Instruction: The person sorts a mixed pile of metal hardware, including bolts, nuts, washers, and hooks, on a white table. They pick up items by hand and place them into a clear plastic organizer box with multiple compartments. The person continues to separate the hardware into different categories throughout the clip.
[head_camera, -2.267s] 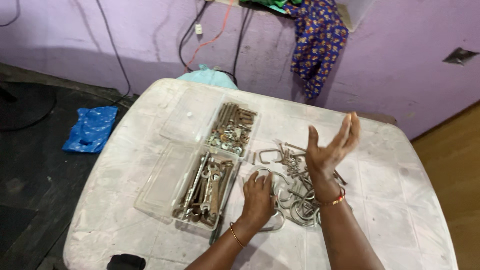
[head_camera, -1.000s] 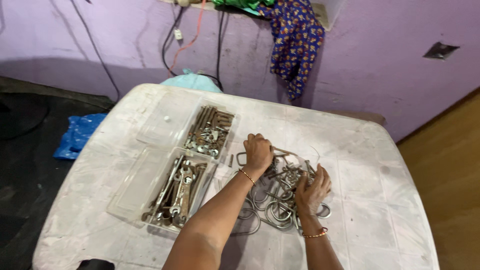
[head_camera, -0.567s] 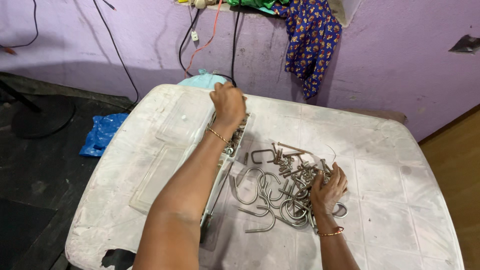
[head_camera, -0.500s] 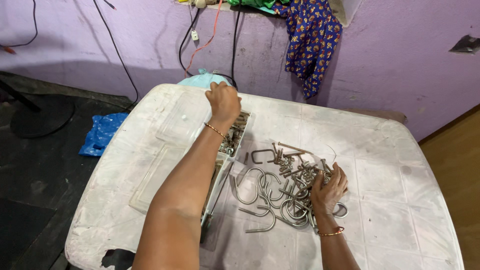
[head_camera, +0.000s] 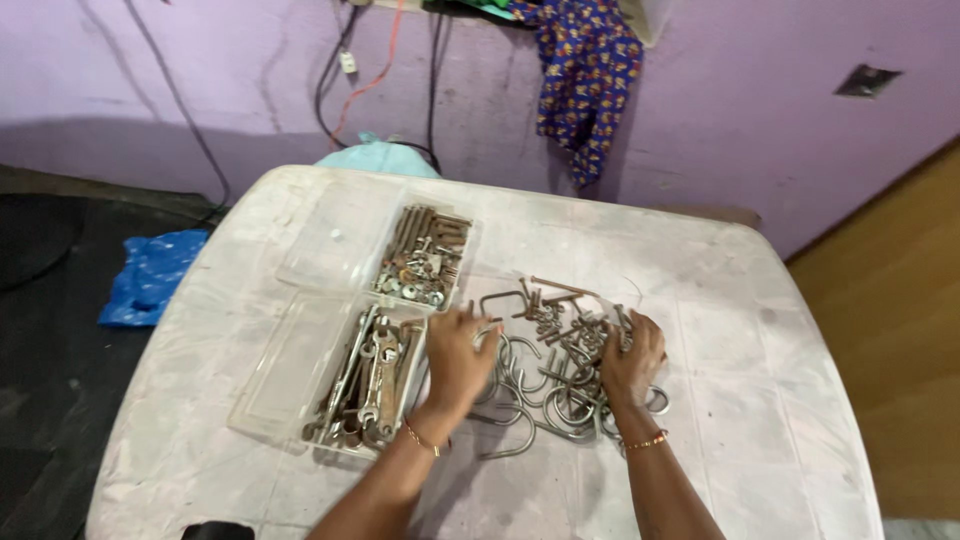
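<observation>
A pile of metal U-bolts, hooks and rusty bolts (head_camera: 560, 360) lies on a worn white plastic table (head_camera: 750, 400). My left hand (head_camera: 455, 360) rests palm down on the pile's left edge, fingers curled over a curved hook. At the pile's right side, the fingers of my right hand (head_camera: 630, 360) dig into the hardware. Whether either hand actually grips a piece is hidden. Left of the pile stand two clear boxes: a far one with bolts and washers (head_camera: 425, 258) and a near one with wrenches (head_camera: 370, 380).
Clear box lids (head_camera: 330, 230) lie open to the left of the boxes. A blue plastic bag (head_camera: 150, 275) lies on the dark floor at left. Cables and a patterned blue cloth (head_camera: 585, 70) hang on the purple wall behind the table.
My left hand has come back from the far box of bolts to the left edge of the pile. My right hand has stayed on the pile. The camera has shifted slightly.
</observation>
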